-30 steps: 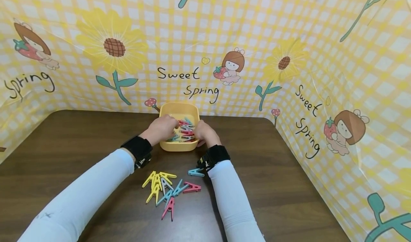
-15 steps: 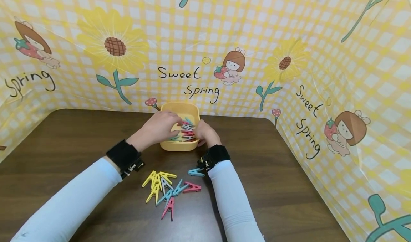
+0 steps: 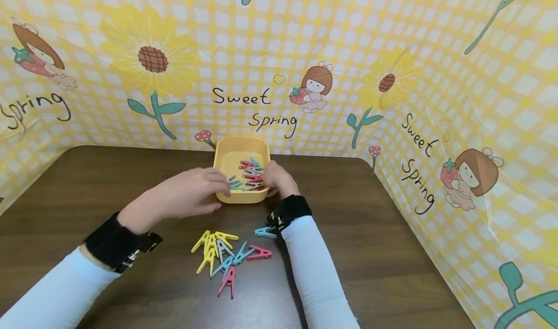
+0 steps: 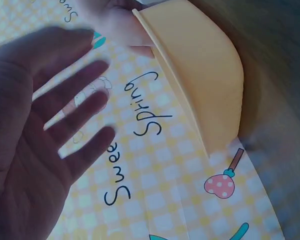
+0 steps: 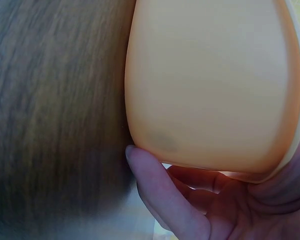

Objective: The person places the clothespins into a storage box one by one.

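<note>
A yellow plastic box [image 3: 242,197] stands at the back of the table, holding several small pink, blue and white clothespins [image 3: 253,172]. My right hand [image 3: 279,179] grips the box's right side; in the right wrist view its thumb lies along the outer wall of the box [image 5: 210,85]. Just off the front left corner of the box, my left hand [image 3: 185,193] is raised with nothing in it. Its loosely bent, spread fingers show in the left wrist view, with the box wall [image 4: 205,65] beyond them.
On the table nearer me lies a loose pile with yellow clothespins [image 3: 210,248], a white one [image 3: 224,248], blue ones [image 3: 240,256] and pink ones [image 3: 228,282]. Another blue clothespin [image 3: 265,232] lies by the right wrist. A yellow checked cloth [image 3: 261,38] hangs behind the table [image 3: 348,232].
My left hand has come out of the box, moving left and toward me as its fingers loosened. The right hand keeps its hold on the box, and the clothespin pile looks unchanged.
</note>
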Available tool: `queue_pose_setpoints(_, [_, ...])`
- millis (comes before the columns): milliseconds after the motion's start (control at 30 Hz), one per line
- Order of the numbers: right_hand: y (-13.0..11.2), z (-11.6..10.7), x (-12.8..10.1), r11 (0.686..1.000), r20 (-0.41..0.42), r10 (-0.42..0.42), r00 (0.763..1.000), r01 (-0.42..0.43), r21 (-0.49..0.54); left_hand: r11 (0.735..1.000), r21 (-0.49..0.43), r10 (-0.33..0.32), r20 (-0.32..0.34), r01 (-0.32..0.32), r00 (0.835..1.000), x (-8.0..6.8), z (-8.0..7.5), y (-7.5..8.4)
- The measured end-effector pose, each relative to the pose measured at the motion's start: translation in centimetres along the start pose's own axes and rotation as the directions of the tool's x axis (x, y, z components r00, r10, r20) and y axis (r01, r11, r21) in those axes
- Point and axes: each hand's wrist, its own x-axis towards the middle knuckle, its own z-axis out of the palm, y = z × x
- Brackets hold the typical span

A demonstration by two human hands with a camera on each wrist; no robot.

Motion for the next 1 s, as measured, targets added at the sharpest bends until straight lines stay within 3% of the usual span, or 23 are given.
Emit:
queue_pose_setpoints(133, [0.0, 0.3, 0.0, 1.000, 0.013, 0.022, 1.000, -0.022, -0.016, 0.999, -0.028, 0.036, 0.082, -0.034, 0.996, -1.8, 0.5, 0.7])
queue_pose_setpoints(267, [0.0, 0.4, 0.0, 0.999, 0.006, 0.030, 1.000, -0.029, -0.027, 0.997, -0.072, 0.015, 0.182, -0.002, 0.983, -3.0, 1.1, 1.1])
queue_pose_setpoints(567, [-0.2, 0.0, -0.3, 1.000, -0.006, 0.002, 1.000, -0.002, -0.024, 0.988, -0.109, -0.065, 0.368, 0.112, 0.928, -4.1, 2.3, 1.2])
queue_pose_setpoints(733, [-0.3, 0.2, -0.2, 1.000, 0.013, 0.004, 1.000, -0.004, -0.029, 0.984, -0.124, -0.067, 0.405, 0.128, 0.912, -4.4, 2.8, 1.5])
queue_pose_setpoints(1000, [0.0, 0.1, 0.2, 0.999, -0.001, -0.006, 1.000, 0.006, -0.043, 0.981, -0.150, -0.051, 0.406, 0.122, 0.912, -4.2, 3.5, 1.3])
